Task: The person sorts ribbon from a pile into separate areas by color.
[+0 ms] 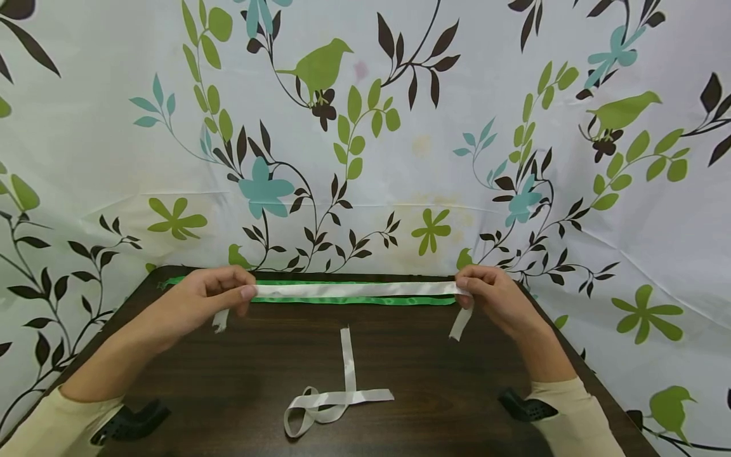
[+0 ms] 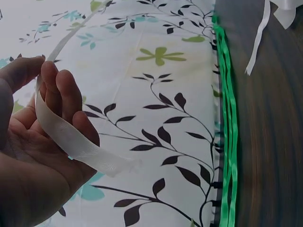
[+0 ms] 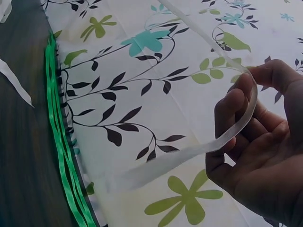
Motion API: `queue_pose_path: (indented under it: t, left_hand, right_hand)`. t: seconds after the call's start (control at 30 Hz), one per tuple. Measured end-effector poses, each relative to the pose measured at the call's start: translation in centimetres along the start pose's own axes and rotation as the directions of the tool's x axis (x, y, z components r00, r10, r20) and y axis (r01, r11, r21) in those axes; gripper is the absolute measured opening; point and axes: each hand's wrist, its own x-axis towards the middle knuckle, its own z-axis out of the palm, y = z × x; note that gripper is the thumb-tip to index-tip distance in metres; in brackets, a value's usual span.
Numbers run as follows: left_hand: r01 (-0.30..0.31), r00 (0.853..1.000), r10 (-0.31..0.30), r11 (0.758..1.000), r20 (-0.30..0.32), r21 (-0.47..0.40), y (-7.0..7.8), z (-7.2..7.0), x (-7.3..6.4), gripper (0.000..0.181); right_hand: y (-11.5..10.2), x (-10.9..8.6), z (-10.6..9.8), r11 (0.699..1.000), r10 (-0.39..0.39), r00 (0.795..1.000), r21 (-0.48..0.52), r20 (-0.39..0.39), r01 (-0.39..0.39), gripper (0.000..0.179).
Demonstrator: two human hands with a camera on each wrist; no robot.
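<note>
A white ribbon [image 1: 354, 290] is stretched straight between my two hands near the table's far edge. My left hand [image 1: 214, 293] pinches it between thumb and fingers, and a short frayed tail [image 2: 90, 151] hangs across the palm. At the other side my right hand [image 1: 491, 293] pinches it too, its loose tail [image 3: 156, 170] dangling below the fingers. Behind the stretched ribbon, green ribbon [image 1: 354, 301] lies along the far edge of the table, partly covered by the white one in the head view. In the wrist views the green ribbon [image 2: 227, 118] shows as several side-by-side strands.
Another white ribbon [image 1: 348, 362] lies loosely looped on the dark wooden table [image 1: 240, 362], nearer to me. A patterned cloth [image 1: 354, 209] with birds and leaves hangs behind the table. Black wrist devices [image 1: 134, 422] sit at both sleeves.
</note>
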Motion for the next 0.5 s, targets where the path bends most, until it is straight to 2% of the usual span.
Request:
queue_pose_path:
  t: [0.5]
  left_hand:
    - [0.024,1.0,-0.024,1.0,0.006,0.014,-1.4,-0.6,0.3,0.016]
  right_hand:
    - [0.6,-1.2,-2.8,0.994,0.045,0.996,-0.104,0.077,-0.037,0.008]
